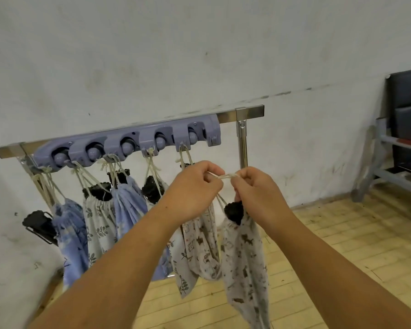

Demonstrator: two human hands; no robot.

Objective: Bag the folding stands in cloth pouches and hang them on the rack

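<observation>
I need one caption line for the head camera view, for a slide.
Both hands, left hand and right hand, pinch the drawstring of a printed pouch before the purple hook rack.

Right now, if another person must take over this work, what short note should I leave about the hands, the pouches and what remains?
Left hand and right hand: both pinch the drawstring of the animal-print pouch, held in front of the rack, not yet hung. A black stand sticks out of its mouth.
Done: several filled pouches hang by their cords from the hooks of the purple holder.
One black stand at far left appears unbagged.
Left: hang the held pouch; the rightmost hook seems free.
</observation>
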